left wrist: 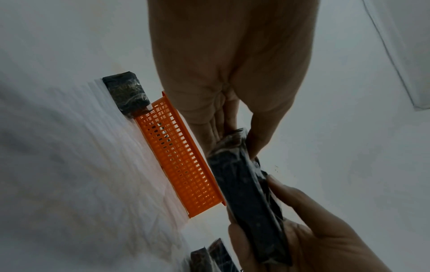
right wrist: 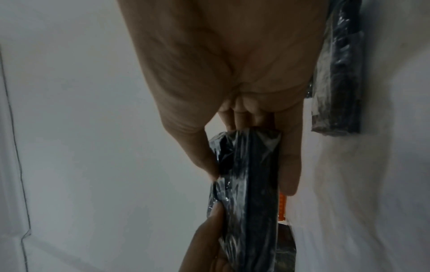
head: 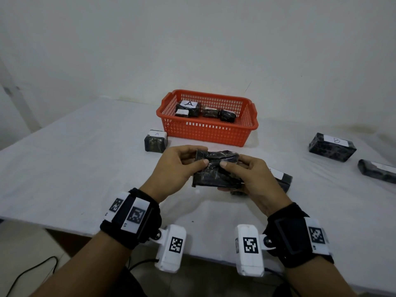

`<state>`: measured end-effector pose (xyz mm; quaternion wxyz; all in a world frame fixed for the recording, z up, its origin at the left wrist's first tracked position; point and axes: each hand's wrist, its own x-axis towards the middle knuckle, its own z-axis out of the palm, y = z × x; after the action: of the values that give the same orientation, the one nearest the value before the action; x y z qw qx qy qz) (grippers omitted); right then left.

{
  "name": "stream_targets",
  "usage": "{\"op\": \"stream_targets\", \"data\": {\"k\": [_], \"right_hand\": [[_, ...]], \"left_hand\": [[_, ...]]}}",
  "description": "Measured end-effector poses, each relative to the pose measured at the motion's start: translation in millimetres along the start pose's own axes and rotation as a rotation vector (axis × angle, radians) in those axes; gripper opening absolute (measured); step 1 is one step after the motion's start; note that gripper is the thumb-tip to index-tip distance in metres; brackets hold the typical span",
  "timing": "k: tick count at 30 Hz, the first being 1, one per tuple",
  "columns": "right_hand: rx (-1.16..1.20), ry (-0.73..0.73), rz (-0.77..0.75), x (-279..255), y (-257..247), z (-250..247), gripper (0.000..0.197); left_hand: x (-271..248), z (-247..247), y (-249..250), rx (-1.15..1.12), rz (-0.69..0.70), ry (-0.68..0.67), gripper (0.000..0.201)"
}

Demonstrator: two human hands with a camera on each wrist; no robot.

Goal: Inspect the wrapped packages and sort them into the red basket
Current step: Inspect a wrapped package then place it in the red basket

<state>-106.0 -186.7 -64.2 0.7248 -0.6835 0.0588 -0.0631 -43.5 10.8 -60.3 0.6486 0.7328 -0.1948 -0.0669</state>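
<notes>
The black wrapped package (head: 216, 168) is held above the table (head: 75, 168), both grips closed on it: the left hand (head: 173, 168) pinches its left end, the right hand (head: 255, 179) its right end, thumbs on top. Beyond it stands the red basket (head: 205, 133) holding several wrapped packages.

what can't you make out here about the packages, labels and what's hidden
- Held package: no label shows in any view; the left hand and right hand cover its ends.
- Package behind the right hand: mostly hidden in the head view, label unreadable.
- Package at the right edge: cut off by the frame.
- Red basket: the small white label is too small to read.
</notes>
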Motion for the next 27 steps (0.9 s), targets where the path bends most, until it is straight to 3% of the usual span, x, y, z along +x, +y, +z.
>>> {"op": "stream_targets", "data": {"k": [6,12,17,27], "right_hand": [[-0.008,0.033,-0.026,-1.5,-0.6,1.5,0.025],[-0.021,-0.014,-0.038,-0.5,-1.7,-0.7,0.026],[-0.125,0.002,-0.106,-0.1,-1.2,-2.9,0.027],[-0.117,0.031,-0.099,-1.5,-1.9,-0.8,0.018]], "left_hand": [[-3.0,2.2,-0.7,-0.048,-0.032,-0.027,0.032],[-2.8,1.2,0.4,-0.027,-0.063,0.005,0.012],[-2.7,-0.6,1.6,-0.049,-0.074,-0.033,0.022],[-2.3,-2.0,-1.0,-0.003,-0.069,-0.022,0.018]]}}
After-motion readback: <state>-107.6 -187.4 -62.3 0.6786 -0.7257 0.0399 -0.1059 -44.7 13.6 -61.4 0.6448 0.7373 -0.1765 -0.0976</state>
